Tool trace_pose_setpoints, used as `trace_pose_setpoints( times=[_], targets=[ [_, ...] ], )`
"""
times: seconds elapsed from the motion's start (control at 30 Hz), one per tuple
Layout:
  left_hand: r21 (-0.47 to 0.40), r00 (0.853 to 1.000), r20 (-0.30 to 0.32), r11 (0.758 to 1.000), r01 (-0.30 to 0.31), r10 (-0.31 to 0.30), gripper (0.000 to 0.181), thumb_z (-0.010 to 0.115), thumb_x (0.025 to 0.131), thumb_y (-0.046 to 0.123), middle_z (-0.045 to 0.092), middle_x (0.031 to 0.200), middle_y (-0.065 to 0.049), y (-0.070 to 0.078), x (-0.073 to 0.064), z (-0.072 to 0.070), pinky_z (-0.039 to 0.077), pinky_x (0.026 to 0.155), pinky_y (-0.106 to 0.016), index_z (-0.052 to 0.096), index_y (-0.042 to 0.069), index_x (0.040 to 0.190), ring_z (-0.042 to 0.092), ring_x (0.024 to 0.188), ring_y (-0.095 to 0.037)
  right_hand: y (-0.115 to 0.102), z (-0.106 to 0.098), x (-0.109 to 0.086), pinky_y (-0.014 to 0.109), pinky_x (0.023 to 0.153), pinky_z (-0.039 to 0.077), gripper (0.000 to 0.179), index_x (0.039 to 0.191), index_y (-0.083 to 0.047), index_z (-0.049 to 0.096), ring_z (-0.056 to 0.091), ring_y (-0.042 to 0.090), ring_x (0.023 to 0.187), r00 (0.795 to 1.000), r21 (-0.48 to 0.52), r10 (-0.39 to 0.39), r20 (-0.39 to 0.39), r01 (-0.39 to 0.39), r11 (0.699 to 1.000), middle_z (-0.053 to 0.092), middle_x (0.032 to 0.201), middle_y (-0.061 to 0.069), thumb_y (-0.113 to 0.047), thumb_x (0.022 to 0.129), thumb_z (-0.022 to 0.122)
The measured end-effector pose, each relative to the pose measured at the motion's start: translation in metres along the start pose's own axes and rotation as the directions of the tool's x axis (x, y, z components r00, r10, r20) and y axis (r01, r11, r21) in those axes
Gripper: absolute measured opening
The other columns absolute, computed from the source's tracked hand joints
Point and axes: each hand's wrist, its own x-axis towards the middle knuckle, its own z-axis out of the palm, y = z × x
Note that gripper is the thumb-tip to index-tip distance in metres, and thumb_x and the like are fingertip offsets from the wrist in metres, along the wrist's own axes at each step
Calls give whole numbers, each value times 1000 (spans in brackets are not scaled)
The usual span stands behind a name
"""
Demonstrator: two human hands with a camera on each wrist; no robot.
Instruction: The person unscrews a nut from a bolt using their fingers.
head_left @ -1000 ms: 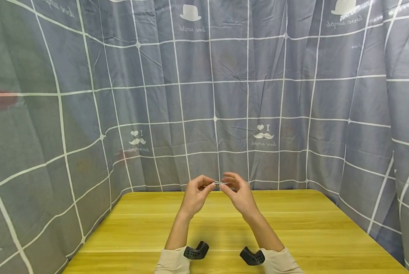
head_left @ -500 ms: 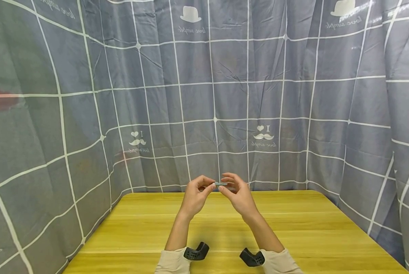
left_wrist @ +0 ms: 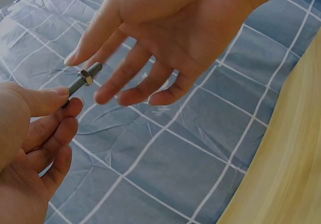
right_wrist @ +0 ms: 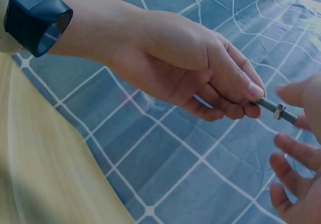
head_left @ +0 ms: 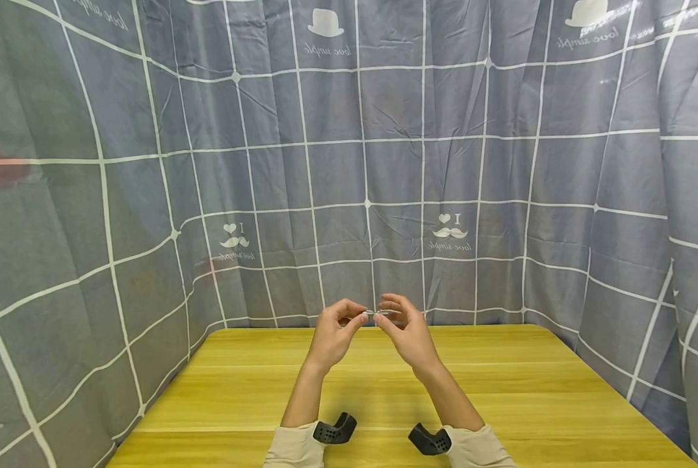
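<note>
My left hand (head_left: 333,335) pinches a threaded metal bolt (left_wrist: 75,87) between thumb and fingertips, up above the table. A hex nut (left_wrist: 86,77) sits partway along the thread, with a short length of bolt sticking out beyond it. My right hand (head_left: 412,335) is beside that free end, thumb and fingers spread apart around it. In the left wrist view a gap shows between the right thumb and the nut, and the right index finger is blurred behind the bolt's tip. The bolt's other end is hidden in the left fingers (right_wrist: 251,96).
A yellow wood-grain table (head_left: 238,377) lies under both forearms. Behind and along the sides hangs a grey-blue curtain (head_left: 396,169) with white grid lines. Black wrist cameras (head_left: 335,429) are strapped over the light sleeves (head_left: 295,447).
My right thumb and fingers have shifted slightly around the nut end, lowering a little and then rising again. The left hand keeps its pinch on the bolt, nearly still.
</note>
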Motion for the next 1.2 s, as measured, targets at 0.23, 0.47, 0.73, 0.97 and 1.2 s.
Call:
trace_pose_setpoints(
  times=[0.23, 0.47, 0.73, 0.97, 1.2],
  targets=[
    [-2, 1000, 3, 1000, -5, 5, 5, 67, 96, -7, 71, 93, -18, -1, 0, 0, 52, 79, -43, 71, -10, 99, 64, 85, -30, 1, 0, 0, 40, 87, 52, 14, 114, -3, 73, 64, 24, 95, 1000, -29, 2, -3, -2, 1000, 70, 103, 10, -8, 102, 67],
    [-18, 1000, 3, 1000, 13, -13, 5, 67, 97, -7, 71, 93, -18, -1, 0, -1, 53, 79, -45, 71, -8, 99, 65, 86, -31, 1, 0, 0, 44, 94, 50, 33, 131, -6, 65, 64, 28, 106, 1000, -13, -26, 14, 26, 1000, 66, 124, 14, -10, 99, 72],
    [-12, 1000, 6, 1000, -1, 1, 6, 68, 96, -7, 71, 93, -19, -1, 0, 0, 52, 77, -35, 70, -11, 100, 65, 85, -32, 2, 1, 1, 42, 93, 52, 19, 114, -1, 73, 66, 33, 103, 1000, 10, 12, -10, -12, 1000, 72, 105, 15, -15, 104, 65],
    [-23, 1000, 12, 1000, 13, -13, 5, 67, 97, -7, 71, 93, -18, -2, 0, 0, 53, 78, -45, 71, -9, 99, 65, 84, -31, 2, -1, 0, 43, 93, 51, 25, 123, -4, 68, 63, 31, 109, 1000, 6, -14, -7, 14, 1000, 66, 122, 13, -5, 98, 72],
    [-12, 1000, 11, 1000, 1, -1, 4, 67, 96, -8, 71, 93, -18, -1, 0, 0, 53, 79, -46, 71, -8, 98, 65, 85, -31, 3, 0, 0, 42, 94, 52, 23, 123, -6, 71, 66, 26, 107, 1000, -5, -10, -13, 10, 1000, 71, 115, 8, -17, 103, 68]
  ],
)
